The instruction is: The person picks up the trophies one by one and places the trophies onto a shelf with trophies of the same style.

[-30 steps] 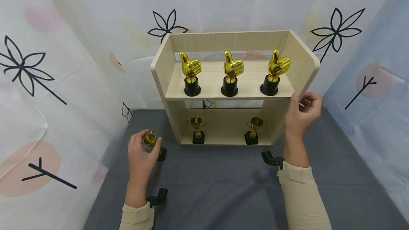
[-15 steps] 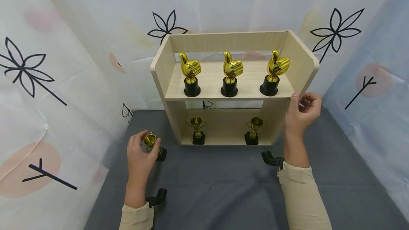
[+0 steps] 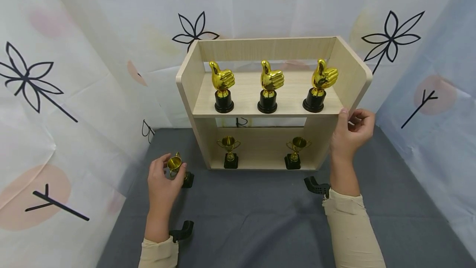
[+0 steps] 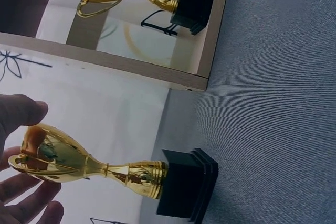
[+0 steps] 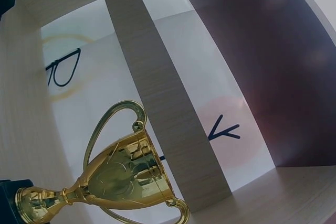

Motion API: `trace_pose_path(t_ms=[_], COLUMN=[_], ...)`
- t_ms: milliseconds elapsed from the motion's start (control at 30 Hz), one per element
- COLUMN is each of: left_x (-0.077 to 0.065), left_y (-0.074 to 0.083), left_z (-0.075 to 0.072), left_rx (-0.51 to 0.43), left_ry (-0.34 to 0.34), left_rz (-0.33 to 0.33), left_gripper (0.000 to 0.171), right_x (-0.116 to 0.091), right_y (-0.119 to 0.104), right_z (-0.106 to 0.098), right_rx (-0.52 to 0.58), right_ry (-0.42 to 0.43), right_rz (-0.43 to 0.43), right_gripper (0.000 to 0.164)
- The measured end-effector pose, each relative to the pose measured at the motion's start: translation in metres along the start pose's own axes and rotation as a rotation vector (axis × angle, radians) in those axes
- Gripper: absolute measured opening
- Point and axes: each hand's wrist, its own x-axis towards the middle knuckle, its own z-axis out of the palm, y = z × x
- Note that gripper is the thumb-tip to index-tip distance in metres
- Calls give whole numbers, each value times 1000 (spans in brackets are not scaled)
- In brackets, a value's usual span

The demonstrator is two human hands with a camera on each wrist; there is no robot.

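Note:
My left hand (image 3: 163,181) holds the bowl of a gold trophy cup (image 3: 174,163), with thumb and fingers on either side. The cup's black base (image 4: 186,184) stands on the grey cloth in the left wrist view, left of the wooden shelf. My right hand (image 3: 349,135) grips the right side panel of the shelf (image 3: 273,115), thumb at the front edge and fingers curled outside it. On the lower level stand two more trophy cups, one left (image 3: 230,160) and one right (image 3: 293,160). The right wrist view shows the right cup (image 5: 126,177) but no hand.
Three gold thumbs-up trophies, left (image 3: 223,80), middle (image 3: 271,78) and right (image 3: 324,77), stand on black bases along the upper level. Grey cloth (image 3: 256,214) covers the table. A white curtain (image 3: 111,20) with flower drawings hangs behind and at the sides.
My left hand has shifted very slightly left around the cup. The right hand, the shelf and the other trophies stay as they were.

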Motion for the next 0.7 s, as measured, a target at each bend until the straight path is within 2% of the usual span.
trace_pose_path(t_ms=[267,700], left_x=[-2,-5], left_y=[-7,-12], left_z=[3,6], left_rx=[4,-1], left_ry=[-18,-19], left_rz=[-19,-39], left_gripper=[58,58], right_x=[0,-1], right_y=[1,0], right_z=[0,0], right_rx=[-16,21], right_ry=[2,5], right_rz=[8,3], right_gripper=[14,14])
